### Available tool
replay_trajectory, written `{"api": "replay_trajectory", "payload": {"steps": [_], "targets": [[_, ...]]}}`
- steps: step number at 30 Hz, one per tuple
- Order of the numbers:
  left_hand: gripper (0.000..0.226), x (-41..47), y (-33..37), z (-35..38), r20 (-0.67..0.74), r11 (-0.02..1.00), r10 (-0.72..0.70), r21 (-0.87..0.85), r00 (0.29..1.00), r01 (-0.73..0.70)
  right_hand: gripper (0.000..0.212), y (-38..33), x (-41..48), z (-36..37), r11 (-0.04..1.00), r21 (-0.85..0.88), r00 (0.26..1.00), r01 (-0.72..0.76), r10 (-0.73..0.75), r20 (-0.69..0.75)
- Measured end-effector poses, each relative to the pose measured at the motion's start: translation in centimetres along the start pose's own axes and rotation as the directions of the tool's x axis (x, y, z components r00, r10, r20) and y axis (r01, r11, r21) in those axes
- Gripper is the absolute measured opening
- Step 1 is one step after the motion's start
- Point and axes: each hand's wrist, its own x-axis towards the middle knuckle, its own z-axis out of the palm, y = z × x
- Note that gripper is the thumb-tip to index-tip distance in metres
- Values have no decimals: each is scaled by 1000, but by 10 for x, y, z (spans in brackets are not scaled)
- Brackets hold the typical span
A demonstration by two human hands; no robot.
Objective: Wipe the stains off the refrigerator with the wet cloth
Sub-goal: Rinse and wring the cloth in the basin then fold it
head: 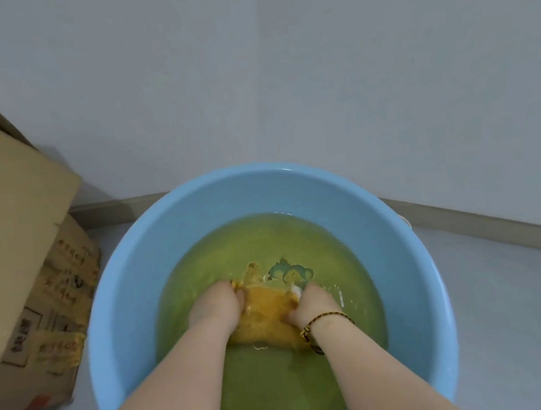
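A large light-blue basin [127, 286] stands on the floor, holding yellow-green water. In the water lies an orange-yellow cloth [268, 308], bunched between both hands. My left hand [214, 306] grips the cloth's left end with curled fingers. My right hand [313, 305] grips its right end; a braided bracelet circles that wrist. Part of the cloth is under water and under my hands. No refrigerator is in view.
A worn cardboard box [22, 237] stands on the floor to the left, almost touching the basin. A pale wall [281, 70] with a baseboard [485, 225] runs behind the basin. Grey floor [520, 312] lies to the right.
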Motion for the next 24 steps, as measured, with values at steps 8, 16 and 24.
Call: {"api": "replay_trajectory", "payload": {"steps": [8,16,24], "targets": [[43,-15,27,-22,-107,870,20,-488,994,-70,9,-14,-30,-25,750,652,991,110,-35,-126],[47,-32,41,-32,-264,687,25,-696,964,-208,18,-54,-48,-3,675,658,928,333,-110,-356],[43,-37,34,-40,-261,539,1,-813,965,-221,26,-58,-62,2,747,480,854,461,-228,-467]]}}
